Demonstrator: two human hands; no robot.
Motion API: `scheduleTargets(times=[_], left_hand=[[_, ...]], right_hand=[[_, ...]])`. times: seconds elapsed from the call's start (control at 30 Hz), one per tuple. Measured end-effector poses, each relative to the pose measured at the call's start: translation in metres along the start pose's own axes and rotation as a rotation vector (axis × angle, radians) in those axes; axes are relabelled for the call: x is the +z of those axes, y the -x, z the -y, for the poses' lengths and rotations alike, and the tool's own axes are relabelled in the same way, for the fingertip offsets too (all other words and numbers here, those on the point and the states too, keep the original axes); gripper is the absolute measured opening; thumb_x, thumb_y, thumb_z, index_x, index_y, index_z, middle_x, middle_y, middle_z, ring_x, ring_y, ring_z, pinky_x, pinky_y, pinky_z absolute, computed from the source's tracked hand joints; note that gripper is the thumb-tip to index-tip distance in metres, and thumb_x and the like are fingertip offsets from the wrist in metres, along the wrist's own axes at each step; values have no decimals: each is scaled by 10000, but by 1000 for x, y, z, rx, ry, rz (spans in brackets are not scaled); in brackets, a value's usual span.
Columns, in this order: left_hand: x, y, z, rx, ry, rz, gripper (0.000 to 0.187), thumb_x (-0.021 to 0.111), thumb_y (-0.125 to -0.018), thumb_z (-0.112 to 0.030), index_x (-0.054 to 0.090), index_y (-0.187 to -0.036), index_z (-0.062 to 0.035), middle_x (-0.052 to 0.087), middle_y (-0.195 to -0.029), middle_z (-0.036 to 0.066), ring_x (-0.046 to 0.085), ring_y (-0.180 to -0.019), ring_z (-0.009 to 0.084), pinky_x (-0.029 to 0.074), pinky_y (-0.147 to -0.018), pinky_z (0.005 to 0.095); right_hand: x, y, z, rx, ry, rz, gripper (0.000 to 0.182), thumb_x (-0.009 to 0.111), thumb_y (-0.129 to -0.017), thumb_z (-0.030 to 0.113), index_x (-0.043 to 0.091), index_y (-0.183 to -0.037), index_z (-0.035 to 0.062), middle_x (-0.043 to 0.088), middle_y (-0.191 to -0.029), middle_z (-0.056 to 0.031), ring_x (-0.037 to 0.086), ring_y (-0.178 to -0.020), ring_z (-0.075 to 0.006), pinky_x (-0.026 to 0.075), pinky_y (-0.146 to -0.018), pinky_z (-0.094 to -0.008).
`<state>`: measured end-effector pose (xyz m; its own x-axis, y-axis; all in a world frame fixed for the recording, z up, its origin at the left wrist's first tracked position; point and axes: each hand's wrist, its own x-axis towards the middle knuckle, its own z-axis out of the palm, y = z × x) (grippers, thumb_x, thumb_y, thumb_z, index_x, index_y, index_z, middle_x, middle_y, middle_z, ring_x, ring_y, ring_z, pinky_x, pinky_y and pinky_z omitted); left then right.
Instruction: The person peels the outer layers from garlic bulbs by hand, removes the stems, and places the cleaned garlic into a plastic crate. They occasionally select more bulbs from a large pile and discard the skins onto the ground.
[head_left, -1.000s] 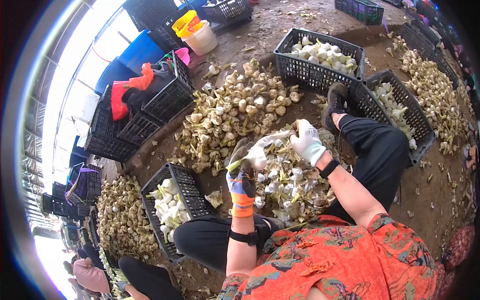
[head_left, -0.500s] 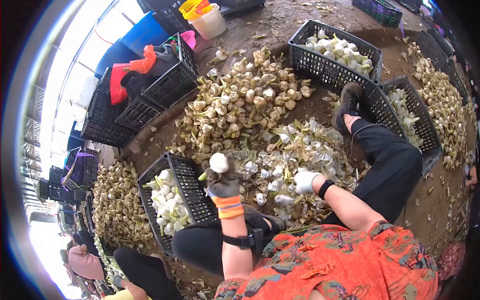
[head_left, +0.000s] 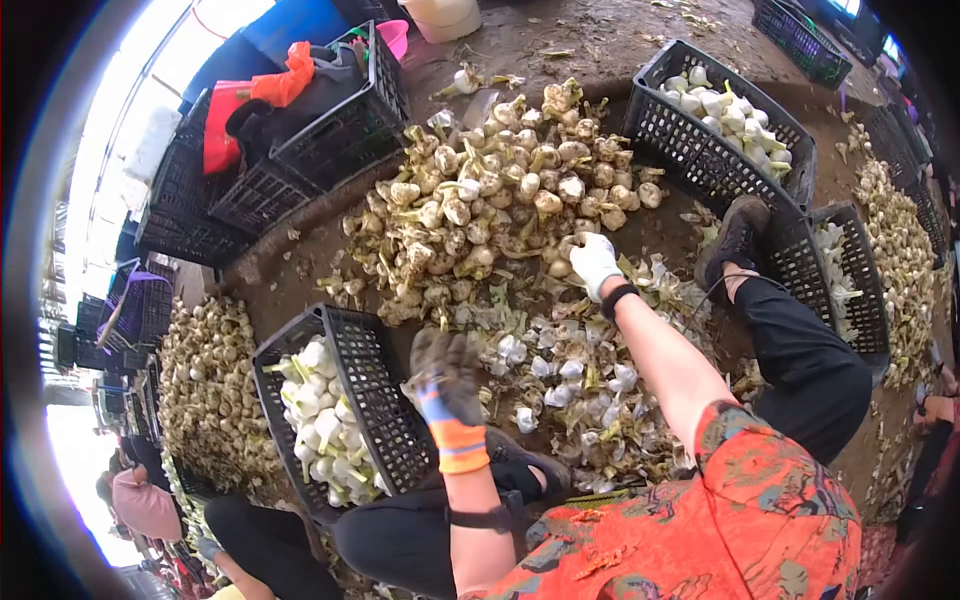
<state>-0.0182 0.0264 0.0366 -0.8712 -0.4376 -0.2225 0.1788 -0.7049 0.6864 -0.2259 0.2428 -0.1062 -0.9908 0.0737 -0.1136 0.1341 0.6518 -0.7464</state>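
Observation:
My left hand [head_left: 445, 372], in a dark glove with an orange and blue cuff, is beside the black crate of peeled-looking white garlic [head_left: 325, 420]. Its fingers look apart, a little blurred, and no bulb shows in them. Stretched forward, my right hand [head_left: 596, 264] wears a white glove and is at the near right edge of the heap of dirty garlic bulbs [head_left: 480, 200]. Its fingers are closed around a garlic bulb [head_left: 570, 246], partly hidden by the glove. Between my legs lies a pile of loose skins and trimmings [head_left: 580, 385].
Another black crate with white bulbs [head_left: 735, 120] stands at the front right, beside a crate of trimmed stalks [head_left: 840, 270]. Stacked crates with a red bag [head_left: 222, 130] are at the upper left. More garlic heaps lie left and right. Another person's leg [head_left: 270, 545] is at lower left.
The white bulb that was in my left hand is gone from it, and that hand has lowered slightly. My right hand has moved forward from the skins to the dirty garlic heap. The view has shifted.

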Motion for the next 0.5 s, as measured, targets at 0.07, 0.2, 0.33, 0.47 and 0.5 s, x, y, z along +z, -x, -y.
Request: scheduleTargets(times=[0.07,0.2,0.33,0.47,0.5], left_hand=[[12,-4,21,-58,-399,-21,544,628,-861,-67,397,-1353,-100,492,-1291,112,543,-1099,221,493,-905,359],[49,19,33,-121,-232,296,608,592,-875,-3,324,-1416,-76,433,-1370,88,482,-1180,185,447,-972,350],[65,32,28,2,-297,425,509,625,-862,-32,409,-1323,-24,509,-1289,123,565,-1097,218,509,-899,391],[79,49,28,280,-406,460,591,697,-711,105,457,-1240,-2,586,-1139,95,591,-1007,197,513,-863,342],[73,49,35,208,-397,457,637,655,-653,168,457,-1224,-32,554,-1162,83,561,-1045,192,476,-913,317]], right_hand=[[-46,39,41,245,-903,349,184,570,-837,63,642,-981,-23,674,-809,-93,631,-693,-132,514,-598,-272],[-121,110,100,72,-1061,726,230,632,-850,149,630,-1026,1,664,-878,-47,607,-634,-89,469,-535,-220],[-137,155,126,39,-1294,730,328,668,-855,230,595,-1088,10,641,-899,-18,575,-673,-64,452,-569,-203],[-136,191,131,-42,-1290,496,343,727,-809,238,586,-1044,33,639,-898,-9,608,-769,-79,487,-652,-223],[-132,193,129,-62,-1311,467,311,725,-805,189,584,-1032,30,643,-911,-20,607,-793,-87,479,-708,-237]])
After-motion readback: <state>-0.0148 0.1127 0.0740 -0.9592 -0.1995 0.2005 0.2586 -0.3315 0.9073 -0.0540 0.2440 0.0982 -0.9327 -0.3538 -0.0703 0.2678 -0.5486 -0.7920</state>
